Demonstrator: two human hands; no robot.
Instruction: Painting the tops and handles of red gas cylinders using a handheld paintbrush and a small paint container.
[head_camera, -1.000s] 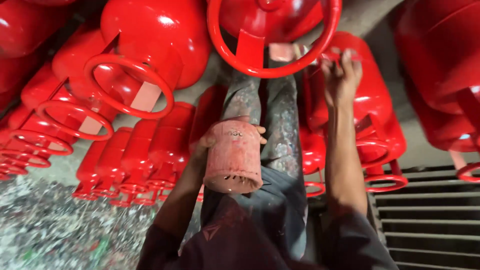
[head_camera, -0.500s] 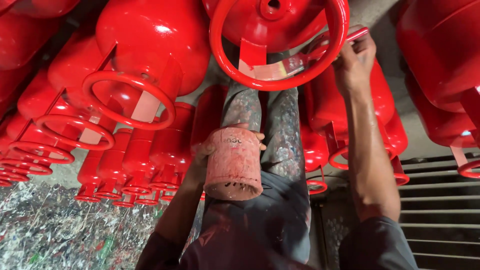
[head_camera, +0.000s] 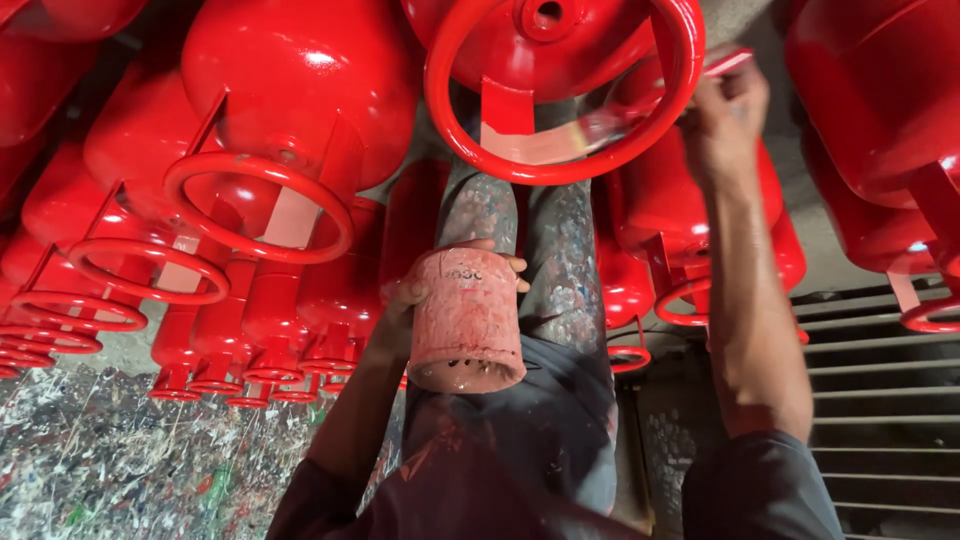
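Head camera, looking down: the right hand (head_camera: 725, 120) is closed on the round red collar ring (head_camera: 560, 95) of a gas cylinder straight ahead. Nearer the body, the left hand (head_camera: 410, 310) grips a paint-crusted can (head_camera: 465, 320) upright.

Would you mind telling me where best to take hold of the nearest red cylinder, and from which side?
Probably by its ring handle, from the right side, where the right hand already grips the rim. The ring is thin and open enough for fingers to wrap, while the cylinder body is broad, smooth and glossy. The left hand is busy holding a pink can.
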